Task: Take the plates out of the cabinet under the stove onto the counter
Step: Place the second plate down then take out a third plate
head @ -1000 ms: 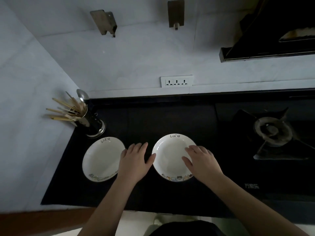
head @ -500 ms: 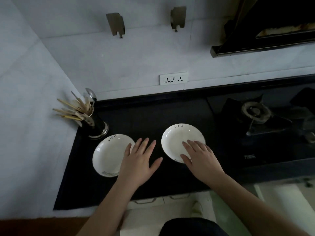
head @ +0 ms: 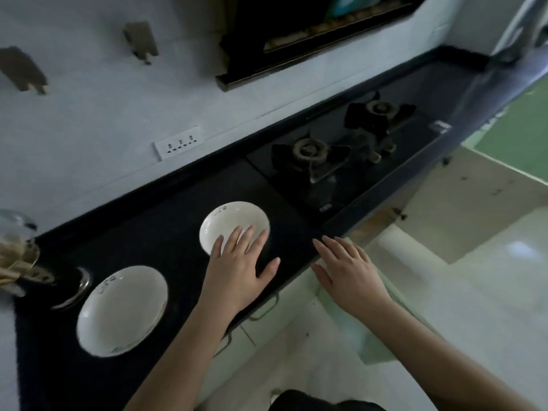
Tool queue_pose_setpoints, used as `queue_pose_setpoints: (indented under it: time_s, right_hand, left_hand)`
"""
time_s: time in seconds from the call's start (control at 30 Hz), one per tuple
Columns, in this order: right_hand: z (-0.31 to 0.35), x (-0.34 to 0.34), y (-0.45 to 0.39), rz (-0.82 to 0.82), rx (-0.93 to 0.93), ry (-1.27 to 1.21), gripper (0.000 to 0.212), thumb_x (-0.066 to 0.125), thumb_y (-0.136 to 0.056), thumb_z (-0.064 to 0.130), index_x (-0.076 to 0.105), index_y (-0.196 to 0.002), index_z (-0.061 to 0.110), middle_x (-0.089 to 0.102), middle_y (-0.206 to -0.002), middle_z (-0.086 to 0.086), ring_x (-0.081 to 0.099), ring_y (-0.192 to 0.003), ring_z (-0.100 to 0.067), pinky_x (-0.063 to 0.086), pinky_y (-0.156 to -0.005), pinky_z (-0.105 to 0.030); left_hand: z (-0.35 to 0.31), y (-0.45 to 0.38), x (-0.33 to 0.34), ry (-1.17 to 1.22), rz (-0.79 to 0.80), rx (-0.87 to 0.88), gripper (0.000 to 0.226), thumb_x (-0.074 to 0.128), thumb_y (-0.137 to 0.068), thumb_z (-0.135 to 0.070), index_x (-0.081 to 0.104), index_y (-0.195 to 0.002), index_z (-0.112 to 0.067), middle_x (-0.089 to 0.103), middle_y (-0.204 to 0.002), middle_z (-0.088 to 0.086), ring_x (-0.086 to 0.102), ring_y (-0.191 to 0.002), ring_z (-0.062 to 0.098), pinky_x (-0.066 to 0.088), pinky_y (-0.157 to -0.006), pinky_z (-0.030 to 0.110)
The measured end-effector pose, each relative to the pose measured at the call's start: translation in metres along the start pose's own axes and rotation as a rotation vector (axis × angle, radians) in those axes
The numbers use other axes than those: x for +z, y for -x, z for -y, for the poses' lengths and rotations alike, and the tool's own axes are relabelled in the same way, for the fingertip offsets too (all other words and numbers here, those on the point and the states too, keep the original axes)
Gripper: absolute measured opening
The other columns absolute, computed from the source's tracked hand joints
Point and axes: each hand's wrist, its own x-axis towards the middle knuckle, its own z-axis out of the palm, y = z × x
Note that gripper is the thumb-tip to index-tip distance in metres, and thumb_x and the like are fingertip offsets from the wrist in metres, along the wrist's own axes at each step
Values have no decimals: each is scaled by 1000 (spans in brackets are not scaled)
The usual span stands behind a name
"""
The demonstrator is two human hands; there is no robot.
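Note:
Two white plates marked "Life" lie on the black counter [head: 166,232]. The left plate [head: 121,310] sits near the front left. The right plate [head: 229,222] sits mid-counter. My left hand [head: 240,271] is spread flat with its fingertips over the right plate's near rim, holding nothing. My right hand [head: 347,271] hovers open past the counter's front edge, above the cabinet fronts, empty. An open cabinet door [head: 462,209] hangs below the stove [head: 311,155]. The cabinet's inside is hidden.
A metal holder with chopsticks and a spoon [head: 20,259] stands at the far left of the counter. A wall socket [head: 178,145] and a range hood [head: 311,34] are above. Drawer handles [head: 267,307] line the front. Pale floor tiles [head: 474,307] lie to the right.
The view has swung right and tilted. My right hand has left the right plate and moved off the counter edge. My left hand now rests at that plate's rim.

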Motion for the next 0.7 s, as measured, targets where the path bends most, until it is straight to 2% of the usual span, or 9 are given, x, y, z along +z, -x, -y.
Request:
queue_pose_setpoints:
  time_s: [0.13,0.27,0.47,0.63,0.7]
  right_hand:
    - [-42,-12,52,-76,170,-25,61,23,-95,52,43,-143,20,52,-142,-3,44,-132,-28,34,-110,-43]
    - [-88,-19,122,-138,363,-58,56,30,-97,50,43,-143,22,49,-145,-4,40,-136,-28,29,-112,-43]
    - [-148,-26,240,-145,630,-75,57,27,-99,51,28,-150,26,33,-156,0,23,-145,-22,15,-118,-38]
    - [-179,-30,319,-161,778,-100,58,25,-99,51,21,-152,28,27,-159,1,18,-146,-20,13,-118,-37]
    - [-191,-30,346,-175,836,-109,58,25,-99,51,20,-152,28,26,-159,1,17,-146,-20,13,-117,-36]
  left_hand:
    - [-57,-22,7,-1,29,180,79,3,-88,-71,18,-155,-32,21,-163,-3,11,-150,17,11,-120,46]
    - [-127,-26,17,-37,78,355,81,0,-86,-73,15,-156,-34,18,-164,-5,8,-151,16,7,-121,45]
    - [-253,-5,24,-14,100,568,83,-1,-82,-73,14,-155,-35,16,-164,-4,6,-151,16,3,-120,45]
    - [-353,28,33,-34,133,753,87,-12,-79,-77,9,-154,-38,9,-165,-8,-1,-151,14,0,-121,44]
    - [-383,40,36,-44,133,806,83,-9,-82,-75,8,-154,-39,8,-165,-8,-2,-151,14,-1,-121,44]
